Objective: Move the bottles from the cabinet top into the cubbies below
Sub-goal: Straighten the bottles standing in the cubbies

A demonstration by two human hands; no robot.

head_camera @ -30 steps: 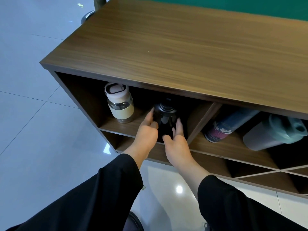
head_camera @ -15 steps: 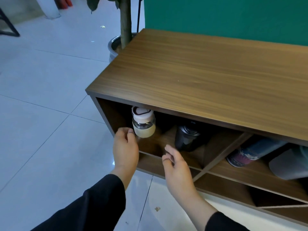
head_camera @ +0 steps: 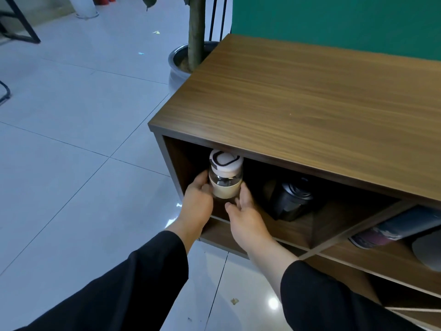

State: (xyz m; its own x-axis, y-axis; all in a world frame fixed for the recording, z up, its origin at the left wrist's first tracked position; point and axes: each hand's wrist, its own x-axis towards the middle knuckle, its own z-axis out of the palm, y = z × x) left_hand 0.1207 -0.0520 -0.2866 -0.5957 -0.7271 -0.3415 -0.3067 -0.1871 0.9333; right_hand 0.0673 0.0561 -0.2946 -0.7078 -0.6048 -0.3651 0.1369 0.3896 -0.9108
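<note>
No readable text, brand, number or sign is showing anywhere. The white-lidded bottle is showing only a dark looped outline on its cap, not a letter. The lying bottle is showing a printed pattern, too blurred for any words.

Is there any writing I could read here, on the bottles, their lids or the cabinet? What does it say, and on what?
No text can be read anywhere.
White-lidded glass bottle: only a dark loop-shaped mark on the lid, no letters.
Black bottle: no marking shows.
Printed bottle lying on its side: a coloured pattern, too blurred to tell whether it holds words.
Cabinet top: bare wood grain.
</note>
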